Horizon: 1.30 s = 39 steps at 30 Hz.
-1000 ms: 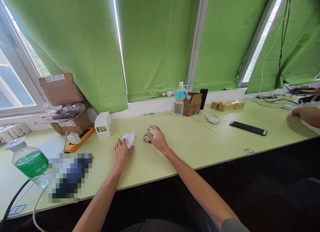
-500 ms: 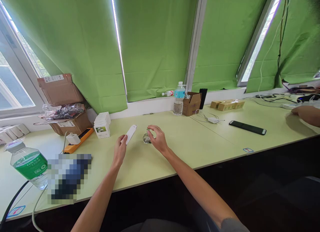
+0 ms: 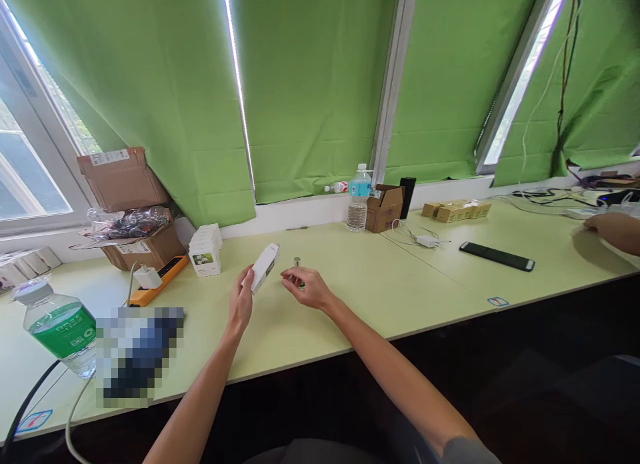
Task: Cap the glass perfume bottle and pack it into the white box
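Observation:
My left hand [image 3: 242, 299] is closed around a slim white carton [image 3: 263, 267], holding it tilted above the table with a dark printed patch on its right side. Just to the right, my right hand [image 3: 309, 288] has its fingers bent and slightly apart, pointing toward the carton but not touching it. I see nothing held in them. Behind that hand a small shiny glass item [image 3: 297, 261] stands on the table; the fingers hide most of it, leaving its top and a bit of green in sight.
A row of white cartons [image 3: 205, 252] stands left, near an orange power strip [image 3: 160, 281] and an open cardboard box [image 3: 143, 247]. A large water bottle [image 3: 60, 331] is at the near left. Rightward lie a phone [image 3: 497, 256], a charger [image 3: 427, 241] and another person's hand [image 3: 613, 227].
My right hand has come off the glass item's top and moved slightly left and down, toward the carton. My left hand has turned the carton, showing its printed side.

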Tool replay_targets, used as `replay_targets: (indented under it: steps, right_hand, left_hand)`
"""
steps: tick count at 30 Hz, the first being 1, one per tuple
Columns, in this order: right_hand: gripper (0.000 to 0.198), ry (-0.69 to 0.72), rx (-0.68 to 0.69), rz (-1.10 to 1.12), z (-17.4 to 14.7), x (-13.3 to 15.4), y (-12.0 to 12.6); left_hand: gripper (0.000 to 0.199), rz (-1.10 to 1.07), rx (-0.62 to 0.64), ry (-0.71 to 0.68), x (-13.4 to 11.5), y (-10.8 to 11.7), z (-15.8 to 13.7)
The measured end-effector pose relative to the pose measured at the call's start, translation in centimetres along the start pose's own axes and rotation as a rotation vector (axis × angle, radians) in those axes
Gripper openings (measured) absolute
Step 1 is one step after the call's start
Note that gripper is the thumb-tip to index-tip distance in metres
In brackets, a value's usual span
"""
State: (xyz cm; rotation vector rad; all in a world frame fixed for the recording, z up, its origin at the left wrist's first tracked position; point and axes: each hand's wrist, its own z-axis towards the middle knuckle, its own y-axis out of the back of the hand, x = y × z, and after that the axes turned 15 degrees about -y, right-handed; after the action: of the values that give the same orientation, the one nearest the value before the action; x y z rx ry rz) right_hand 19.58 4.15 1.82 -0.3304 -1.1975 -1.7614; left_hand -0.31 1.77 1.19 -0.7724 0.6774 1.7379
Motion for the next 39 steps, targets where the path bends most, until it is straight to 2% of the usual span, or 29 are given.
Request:
replay_targets:
  steps: [6, 13, 23, 30, 33, 39]
  right_hand:
    - [0.035, -0.015, 0.100, -0.035, -0.1, 0.5, 0.1]
    - [0.033, -0.038, 0.154, 0.092, 0.0, 0.6, 0.2]
    - [0.039, -0.072, 0.146, 0.149, 0.3, 0.1, -0.5]
    - [0.038, -0.126, 0.175, 0.136, 0.2, -0.2, -0.8]
    - [0.038, -0.154, 0.211, 0.216, 0.2, -0.2, -0.8]
    - [0.041, -0.268, 0.232, 0.469, 0.3, 0.1, -0.8]
  left_hand:
    - [0.040, 0.178, 0.102, -0.171, -0.9, 0.0, -0.4]
    - [0.032, 0.352, 0.151, -0.362, -1.9, 0.0, -0.9]
    - [0.077, 0.530, 0.268, -0.456, -1.6, -0.8, -1.6]
    - [0.080, 0.563, 0.321, -0.503, -1.3, -1.0, -2.0]
    - [0.081, 0.579, 0.330, -0.520, -1.3, -1.0, -2.0]
    - [0.100, 0.525, 0.335, -0.465, -1.8, -1.0, -2.0]
